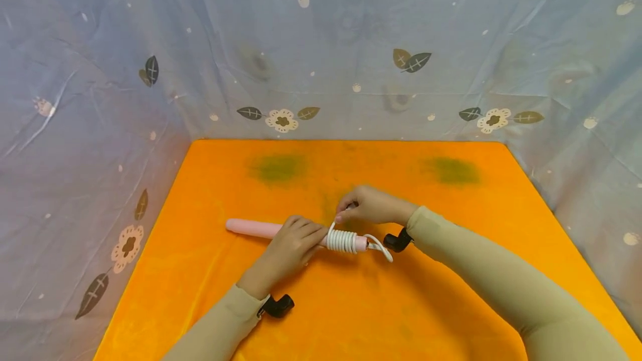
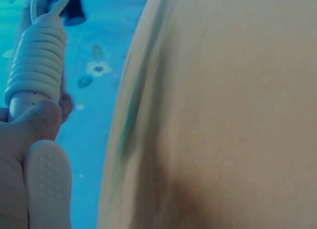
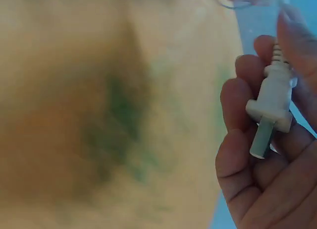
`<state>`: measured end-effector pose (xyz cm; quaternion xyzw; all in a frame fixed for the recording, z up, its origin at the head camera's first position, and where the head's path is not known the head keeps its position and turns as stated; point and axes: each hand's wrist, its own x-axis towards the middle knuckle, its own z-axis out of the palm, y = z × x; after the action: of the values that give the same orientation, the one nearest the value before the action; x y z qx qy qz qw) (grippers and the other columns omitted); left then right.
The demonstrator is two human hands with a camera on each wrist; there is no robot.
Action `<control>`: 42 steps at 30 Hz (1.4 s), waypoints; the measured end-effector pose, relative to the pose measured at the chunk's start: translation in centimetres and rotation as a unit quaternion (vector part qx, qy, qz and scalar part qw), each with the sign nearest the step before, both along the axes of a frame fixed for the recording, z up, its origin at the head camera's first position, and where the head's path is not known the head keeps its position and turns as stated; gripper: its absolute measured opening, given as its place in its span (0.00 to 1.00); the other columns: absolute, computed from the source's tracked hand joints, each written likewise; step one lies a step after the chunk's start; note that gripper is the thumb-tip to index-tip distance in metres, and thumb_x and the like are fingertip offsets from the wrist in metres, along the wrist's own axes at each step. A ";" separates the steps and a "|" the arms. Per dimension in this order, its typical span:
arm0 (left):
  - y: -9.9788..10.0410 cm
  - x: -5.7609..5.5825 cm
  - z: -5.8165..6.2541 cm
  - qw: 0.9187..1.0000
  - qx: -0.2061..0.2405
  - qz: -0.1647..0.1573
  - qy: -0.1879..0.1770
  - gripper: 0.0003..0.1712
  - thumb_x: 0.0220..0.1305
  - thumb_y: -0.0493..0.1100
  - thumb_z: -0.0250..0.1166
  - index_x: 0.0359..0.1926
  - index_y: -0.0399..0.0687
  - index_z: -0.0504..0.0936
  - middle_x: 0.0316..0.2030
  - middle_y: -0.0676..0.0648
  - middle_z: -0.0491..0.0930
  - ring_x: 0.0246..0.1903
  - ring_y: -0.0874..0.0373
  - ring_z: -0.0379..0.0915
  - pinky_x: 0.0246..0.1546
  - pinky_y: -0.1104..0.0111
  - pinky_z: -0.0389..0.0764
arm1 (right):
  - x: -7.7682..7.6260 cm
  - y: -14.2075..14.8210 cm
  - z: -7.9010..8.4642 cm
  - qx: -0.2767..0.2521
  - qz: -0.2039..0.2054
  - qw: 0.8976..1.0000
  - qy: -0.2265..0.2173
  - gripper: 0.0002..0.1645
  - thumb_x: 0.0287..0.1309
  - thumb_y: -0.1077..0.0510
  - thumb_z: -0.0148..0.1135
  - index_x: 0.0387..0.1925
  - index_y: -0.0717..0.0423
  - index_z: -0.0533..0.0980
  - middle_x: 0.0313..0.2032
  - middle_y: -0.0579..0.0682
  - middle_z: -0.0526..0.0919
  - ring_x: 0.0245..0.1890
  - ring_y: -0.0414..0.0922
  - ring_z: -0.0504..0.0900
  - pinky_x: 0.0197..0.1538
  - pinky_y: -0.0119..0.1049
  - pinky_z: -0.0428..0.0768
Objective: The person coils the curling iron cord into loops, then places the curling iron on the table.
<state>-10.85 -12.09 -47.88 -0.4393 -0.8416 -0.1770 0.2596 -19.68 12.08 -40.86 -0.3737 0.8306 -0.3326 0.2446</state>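
Observation:
A pink curling iron (image 1: 253,228) lies slantwise across the middle of the orange table. Its white cord (image 1: 342,241) is wound in several turns round the handle, and a loose loop stands out at the handle's end. My left hand (image 1: 296,243) grips the iron just beside the coils. In the left wrist view a dotted lever (image 2: 48,182) shows next to that thumb. Above the coils, my right hand (image 1: 373,206) pinches the cord's free end. The right wrist view has the white plug (image 3: 271,97) lying within its curled fingers, prongs toward the palm.
The orange cloth-covered table (image 1: 401,316) has two dark greenish patches near its far edge. A grey-blue patterned curtain (image 1: 326,60) encloses the back and both sides. Black wrist-worn cameras (image 1: 279,306) sit at both sleeve cuffs.

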 end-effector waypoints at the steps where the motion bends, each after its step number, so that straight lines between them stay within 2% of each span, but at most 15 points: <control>1: 0.0 0.0 0.0 1.000 0.004 -0.002 0.000 0.21 0.59 0.44 0.70 0.53 0.45 0.82 0.46 0.50 0.82 0.45 0.53 0.76 0.52 0.59 0.71 | 0.0 0.2 -0.5 -0.010 -0.001 1.000 -0.013 0.12 0.62 0.45 0.63 0.37 0.46 0.85 0.36 0.43 0.86 0.34 0.45 0.81 0.40 0.37 0.79; 5: -0.2 -0.3 0.0 1.000 0.017 0.003 0.000 0.22 0.58 0.44 0.71 0.54 0.44 0.81 0.46 0.50 0.82 0.45 0.53 0.76 0.52 0.58 0.71 | 0.8 1.0 -2.5 -0.057 -0.031 0.996 -0.058 0.13 0.65 0.44 0.60 0.41 0.45 0.84 0.37 0.43 0.86 0.36 0.46 0.81 0.41 0.38 0.80; 9: -0.6 -0.6 0.1 1.000 0.026 0.006 -0.003 0.22 0.58 0.43 0.71 0.53 0.43 0.81 0.46 0.49 0.82 0.45 0.52 0.75 0.52 0.57 0.71 | 2.0 1.2 -4.3 -0.125 -0.074 0.984 -0.101 0.14 0.68 0.48 0.57 0.47 0.49 0.82 0.41 0.46 0.84 0.38 0.45 0.79 0.42 0.37 0.79; 11: -0.8 -0.8 0.3 1.000 0.030 0.007 -0.003 0.22 0.58 0.43 0.71 0.53 0.43 0.81 0.46 0.48 0.82 0.45 0.51 0.76 0.52 0.56 0.71 | 2.6 1.0 -5.0 -0.166 -0.079 0.979 -0.092 0.14 0.68 0.56 0.58 0.50 0.55 0.80 0.44 0.49 0.83 0.41 0.44 0.78 0.45 0.35 0.78; 14: -1.0 -1.0 0.6 0.999 0.039 0.011 -0.008 0.22 0.58 0.43 0.70 0.54 0.42 0.81 0.46 0.48 0.82 0.45 0.51 0.75 0.52 0.56 0.71 | 3.6 0.3 -5.8 -0.236 -0.079 0.965 -0.080 0.16 0.64 0.69 0.55 0.53 0.66 0.73 0.44 0.53 0.80 0.38 0.43 0.77 0.39 0.34 0.78; 18: -1.2 -1.6 1.1 0.998 0.056 0.014 -0.027 0.22 0.58 0.42 0.71 0.53 0.41 0.81 0.46 0.47 0.82 0.45 0.50 0.75 0.52 0.55 0.70 | 4.7 -1.4 -6.8 -0.294 -0.098 0.947 -0.089 0.11 0.66 0.73 0.46 0.49 0.72 0.63 0.36 0.57 0.76 0.29 0.47 0.72 0.30 0.35 0.72; 22: -1.0 -2.3 1.4 0.996 0.057 0.029 -0.068 0.21 0.59 0.42 0.70 0.54 0.42 0.80 0.46 0.47 0.82 0.47 0.51 0.75 0.54 0.55 0.68 | 5.2 -3.0 -8.2 -0.238 -0.163 0.958 -0.001 0.07 0.70 0.69 0.47 0.41 0.70 0.71 0.32 0.61 0.79 0.29 0.52 0.75 0.33 0.34 0.75; 24: -0.8 -2.8 1.4 0.993 0.050 0.050 -0.092 0.21 0.61 0.43 0.69 0.54 0.43 0.80 0.47 0.47 0.82 0.47 0.51 0.75 0.56 0.55 0.67 | 5.3 -3.6 -8.7 -0.227 -0.190 0.955 -0.002 0.10 0.71 0.67 0.47 0.40 0.71 0.74 0.33 0.64 0.80 0.32 0.56 0.78 0.37 0.39 0.79; 26: -0.5 -3.4 1.5 0.990 0.037 0.074 -0.111 0.22 0.62 0.44 0.68 0.57 0.44 0.78 0.47 0.47 0.82 0.48 0.51 0.74 0.57 0.56 0.65 | 5.5 -4.1 -9.1 -0.231 -0.217 0.948 -0.027 0.12 0.73 0.64 0.46 0.43 0.70 0.74 0.36 0.66 0.79 0.35 0.60 0.80 0.43 0.46 0.80; 27: -0.4 -3.6 1.5 0.989 0.031 0.085 -0.117 0.23 0.63 0.45 0.67 0.58 0.44 0.78 0.48 0.47 0.82 0.49 0.50 0.74 0.57 0.56 0.65 | 5.5 -4.4 -9.1 -0.252 -0.227 0.939 -0.058 0.14 0.73 0.63 0.46 0.47 0.72 0.72 0.38 0.69 0.78 0.37 0.62 0.79 0.44 0.50 0.79; 29: -0.2 -4.2 1.5 0.987 0.021 0.101 -0.126 0.25 0.64 0.46 0.66 0.60 0.43 0.77 0.48 0.47 0.82 0.49 0.50 0.75 0.57 0.55 0.65 | 5.5 -4.8 -9.4 -0.264 -0.244 0.931 -0.071 0.17 0.74 0.60 0.46 0.53 0.70 0.69 0.42 0.68 0.78 0.40 0.62 0.79 0.47 0.51 0.79; 31: 0.0 -4.8 1.6 0.985 0.015 0.110 -0.134 0.25 0.64 0.45 0.66 0.60 0.43 0.76 0.48 0.47 0.82 0.48 0.50 0.75 0.56 0.55 0.66 | 5.4 -5.1 -9.4 -0.264 -0.271 0.923 -0.064 0.19 0.73 0.57 0.49 0.58 0.66 0.68 0.47 0.63 0.78 0.45 0.55 0.80 0.49 0.44 0.79; 34: 0.3 -5.6 1.7 0.982 0.009 0.120 -0.146 0.24 0.64 0.45 0.66 0.59 0.44 0.77 0.47 0.48 0.82 0.48 0.50 0.76 0.55 0.54 0.67 | 5.2 -5.5 -9.4 -0.261 -0.311 0.913 -0.048 0.21 0.70 0.56 0.55 0.59 0.62 0.69 0.48 0.55 0.80 0.41 0.46 0.79 0.41 0.34 0.79; 38: 0.6 -6.6 1.8 0.977 -0.004 0.130 -0.169 0.20 0.65 0.46 0.66 0.56 0.46 0.79 0.44 0.49 0.83 0.45 0.51 0.76 0.53 0.55 0.68 | 4.7 -5.8 -9.1 -0.252 -0.344 0.904 -0.037 0.16 0.63 0.60 0.62 0.49 0.64 0.76 0.38 0.54 0.83 0.31 0.43 0.79 0.32 0.31 0.78; 42: 0.8 -7.6 1.6 0.969 -0.015 0.145 -0.197 0.16 0.65 0.47 0.65 0.52 0.48 0.81 0.40 0.51 0.83 0.42 0.52 0.76 0.51 0.56 0.68 | 4.3 -6.1 -9.0 -0.210 -0.371 0.904 -0.010 0.10 0.57 0.61 0.67 0.39 0.63 0.78 0.34 0.51 0.84 0.33 0.41 0.82 0.38 0.33 0.81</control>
<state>-18.48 -11.31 -46.32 -0.2726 -0.9335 -0.2078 0.1052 -15.40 6.02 -49.82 -0.0776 0.8177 -0.5698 0.0270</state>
